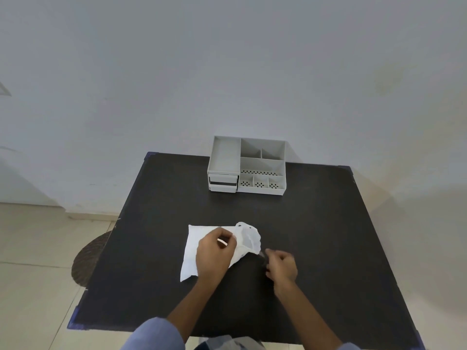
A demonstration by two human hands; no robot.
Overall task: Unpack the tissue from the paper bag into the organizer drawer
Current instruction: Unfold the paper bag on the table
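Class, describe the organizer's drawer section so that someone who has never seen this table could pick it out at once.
Start at the dark table and go to its far edge by the wall, where a grey organizer stands. The drawers are stacked at its front left corner, beneath a long open tray. Unlike the open compartments with dotted holes to their right, they have flat closed fronts with a dark gap between them.

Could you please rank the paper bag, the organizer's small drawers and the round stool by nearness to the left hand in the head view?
From the left hand:
1. Paper bag, directly under the hand.
2. Round stool, off the table's left edge.
3. Organizer drawers, at the table's far side.
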